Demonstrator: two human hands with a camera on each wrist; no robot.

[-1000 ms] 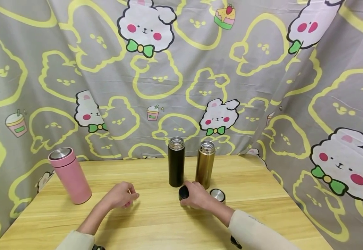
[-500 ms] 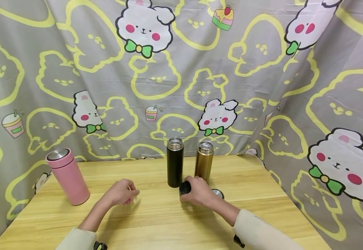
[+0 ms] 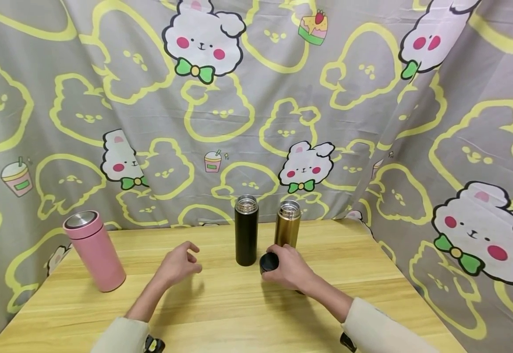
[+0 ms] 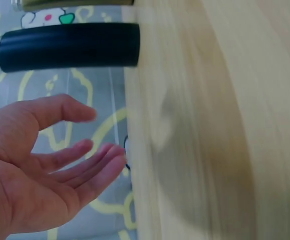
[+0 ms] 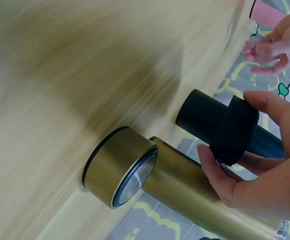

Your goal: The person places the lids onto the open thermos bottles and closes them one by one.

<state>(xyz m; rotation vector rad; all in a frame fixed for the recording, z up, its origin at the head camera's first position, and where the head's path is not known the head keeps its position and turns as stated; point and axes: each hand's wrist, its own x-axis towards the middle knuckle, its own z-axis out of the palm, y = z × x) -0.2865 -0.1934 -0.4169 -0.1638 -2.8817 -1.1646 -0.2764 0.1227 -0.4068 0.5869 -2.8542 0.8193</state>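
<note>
My right hand [image 3: 291,267] pinches a black bottle cap [image 5: 235,131] between thumb and fingers, holding it up over the table. Just behind it a black thermos bottle [image 3: 245,238] stands upright without its lid, its steel neck showing. To its right is a gold thermos bottle [image 3: 287,228], also uncapped and partly covered by the right hand in the head view. The gold lid [image 5: 117,162] sits on the table near that bottle; the right hand and forearm mostly hide it in the head view. My left hand [image 3: 179,264], fingers loosely bent, hovers left of the black bottle and holds nothing.
A pink thermos bottle [image 3: 96,255] with its lid on stands at the left of the wooden table [image 3: 221,318]. A patterned grey curtain [image 3: 150,113] hangs along the table's back and right side.
My right hand has lifted the black cap and shifted slightly right, covering the gold lid in the head view. The left hand has moved a little forward and its fingers have spread.
</note>
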